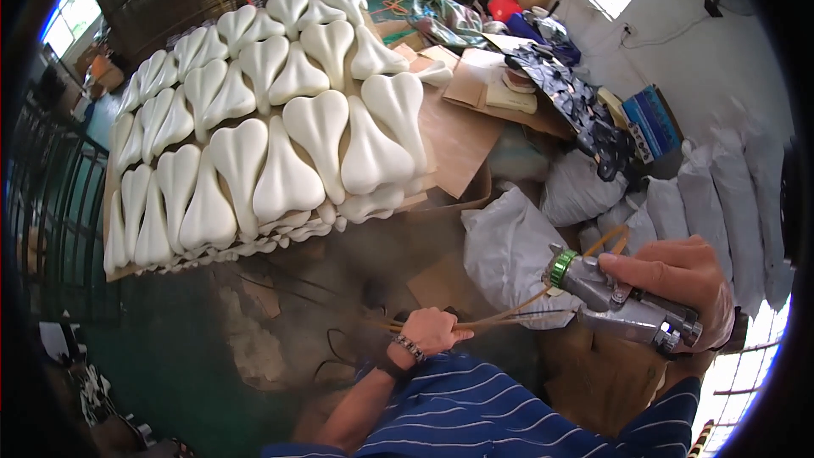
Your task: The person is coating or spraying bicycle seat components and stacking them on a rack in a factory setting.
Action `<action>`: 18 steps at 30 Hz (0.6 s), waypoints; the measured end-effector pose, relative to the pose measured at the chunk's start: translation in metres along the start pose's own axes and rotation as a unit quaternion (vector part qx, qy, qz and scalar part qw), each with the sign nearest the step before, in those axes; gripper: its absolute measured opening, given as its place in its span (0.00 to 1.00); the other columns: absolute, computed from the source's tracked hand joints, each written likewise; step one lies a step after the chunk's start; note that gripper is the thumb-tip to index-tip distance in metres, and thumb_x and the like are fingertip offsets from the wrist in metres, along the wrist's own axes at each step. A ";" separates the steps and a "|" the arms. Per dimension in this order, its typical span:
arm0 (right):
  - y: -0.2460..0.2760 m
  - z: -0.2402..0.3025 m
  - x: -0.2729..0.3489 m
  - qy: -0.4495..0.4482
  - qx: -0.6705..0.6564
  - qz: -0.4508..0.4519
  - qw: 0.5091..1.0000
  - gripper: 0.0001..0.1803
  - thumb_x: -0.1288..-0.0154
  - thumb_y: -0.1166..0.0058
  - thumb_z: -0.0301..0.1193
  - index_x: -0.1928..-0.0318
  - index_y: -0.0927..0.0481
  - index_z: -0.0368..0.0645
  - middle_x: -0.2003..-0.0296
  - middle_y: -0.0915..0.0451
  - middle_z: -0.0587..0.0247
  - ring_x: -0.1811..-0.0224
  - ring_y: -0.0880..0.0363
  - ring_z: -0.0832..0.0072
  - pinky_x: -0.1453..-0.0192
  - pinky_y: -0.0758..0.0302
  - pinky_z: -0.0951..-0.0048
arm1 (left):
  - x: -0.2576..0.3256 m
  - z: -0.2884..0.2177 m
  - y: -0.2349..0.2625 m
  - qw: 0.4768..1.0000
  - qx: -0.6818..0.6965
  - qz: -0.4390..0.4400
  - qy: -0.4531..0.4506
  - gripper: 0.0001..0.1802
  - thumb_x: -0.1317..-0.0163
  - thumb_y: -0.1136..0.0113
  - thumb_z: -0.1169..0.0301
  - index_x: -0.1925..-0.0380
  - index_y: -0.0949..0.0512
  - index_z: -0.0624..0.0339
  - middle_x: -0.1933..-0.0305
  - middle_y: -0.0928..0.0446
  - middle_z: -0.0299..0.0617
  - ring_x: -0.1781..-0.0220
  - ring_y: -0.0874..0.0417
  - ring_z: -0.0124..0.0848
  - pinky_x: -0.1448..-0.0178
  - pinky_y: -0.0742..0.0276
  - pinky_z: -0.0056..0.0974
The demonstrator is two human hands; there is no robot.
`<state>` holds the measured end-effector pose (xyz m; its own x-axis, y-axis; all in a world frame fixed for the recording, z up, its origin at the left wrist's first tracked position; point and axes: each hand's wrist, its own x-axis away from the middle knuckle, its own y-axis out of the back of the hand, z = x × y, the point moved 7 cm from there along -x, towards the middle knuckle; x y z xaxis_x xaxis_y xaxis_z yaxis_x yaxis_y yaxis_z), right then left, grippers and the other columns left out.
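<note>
My right hand is wrapped round a silver metal spray gun with a green ring near its front, held out to the right. Thin yellowish hoses run from the gun across to my left hand, whose fingers are closed round them in front of my body. Ahead and to the left lie rows of white, saddle-shaped foam pieces, broad and narrow ends alternating, stacked in layers on a board. Both hands are apart from this stack.
White sacks stand at the right, with grey bundles along the wall. A blue box, cardboard sheets and cloth are piled beyond them. Dark metal bars stand at the left. Part of another person shows at the far edge.
</note>
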<state>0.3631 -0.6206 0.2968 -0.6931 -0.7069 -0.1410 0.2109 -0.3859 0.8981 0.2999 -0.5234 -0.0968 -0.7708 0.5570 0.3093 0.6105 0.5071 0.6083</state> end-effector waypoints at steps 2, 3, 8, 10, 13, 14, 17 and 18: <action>0.007 0.001 -0.001 0.001 -0.008 -0.053 0.999 0.32 0.42 0.33 0.46 0.46 0.16 0.31 0.72 0.16 0.53 0.73 0.14 0.63 0.68 0.21 0.70 | 0.008 -0.007 -0.004 1.000 0.003 -0.014 -0.005 0.32 0.37 0.43 0.36 0.72 0.13 0.55 0.76 0.18 0.53 0.69 0.14 0.52 0.62 0.20 0.54; 0.010 0.000 -0.002 -0.013 0.029 -0.079 0.996 0.31 0.42 0.33 0.45 0.46 0.16 0.32 0.71 0.16 0.51 0.71 0.14 0.62 0.66 0.20 0.69 | 0.013 -0.010 -0.009 1.000 0.013 -0.008 0.006 0.33 0.36 0.44 0.37 0.73 0.15 0.59 0.72 0.17 0.55 0.65 0.14 0.53 0.61 0.20 0.54; -0.014 0.011 -0.022 0.011 -0.015 0.039 0.999 0.28 0.47 0.29 0.35 0.45 0.15 0.39 0.65 0.13 0.50 0.64 0.11 0.59 0.60 0.17 0.67 | 0.039 -0.019 -0.015 0.998 0.039 -0.027 0.031 0.32 0.35 0.43 0.39 0.74 0.15 0.61 0.73 0.17 0.55 0.66 0.14 0.52 0.61 0.20 0.54; -0.027 0.015 -0.028 0.013 -0.032 0.093 0.995 0.28 0.48 0.30 0.35 0.44 0.15 0.39 0.64 0.13 0.49 0.63 0.11 0.59 0.59 0.17 0.66 | 0.049 -0.015 -0.016 0.998 0.007 -0.027 0.051 0.31 0.36 0.42 0.40 0.74 0.15 0.60 0.74 0.18 0.56 0.66 0.14 0.53 0.62 0.20 0.54; -0.025 0.019 -0.043 0.017 0.009 0.011 1.000 0.30 0.47 0.30 0.35 0.42 0.17 0.39 0.63 0.13 0.49 0.64 0.11 0.59 0.61 0.17 0.66 | 0.053 -0.011 -0.015 0.995 0.078 -0.048 0.046 0.31 0.36 0.41 0.41 0.74 0.16 0.61 0.74 0.17 0.56 0.67 0.15 0.53 0.62 0.20 0.54; -0.024 0.020 -0.047 0.014 0.016 -0.009 1.000 0.31 0.47 0.30 0.35 0.42 0.17 0.38 0.62 0.13 0.49 0.64 0.11 0.59 0.61 0.17 0.65 | 0.054 -0.008 -0.016 0.995 0.079 -0.047 0.046 0.31 0.36 0.41 0.41 0.74 0.16 0.61 0.74 0.17 0.56 0.67 0.15 0.53 0.62 0.20 0.54; -0.036 0.038 -0.058 0.080 -0.007 0.043 0.996 0.32 0.46 0.30 0.37 0.41 0.18 0.37 0.60 0.13 0.46 0.64 0.11 0.59 0.61 0.17 0.66 | 0.056 0.002 -0.014 0.993 0.087 -0.061 0.048 0.30 0.36 0.41 0.41 0.74 0.15 0.60 0.73 0.17 0.56 0.67 0.15 0.54 0.62 0.20 0.54; -0.040 0.042 -0.061 0.078 0.002 0.054 0.995 0.32 0.46 0.30 0.36 0.41 0.18 0.37 0.62 0.13 0.48 0.66 0.11 0.59 0.62 0.18 0.66 | 0.056 0.004 -0.013 0.995 0.078 -0.052 0.038 0.30 0.36 0.41 0.41 0.74 0.15 0.61 0.73 0.17 0.56 0.67 0.15 0.54 0.61 0.20 0.54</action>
<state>0.3686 -0.5373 0.2872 -0.5505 -0.8282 -0.1056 0.2759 -0.2998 0.9133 0.2495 -0.4962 -0.0907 -0.8396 0.4469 0.3087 0.5424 0.6590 0.5211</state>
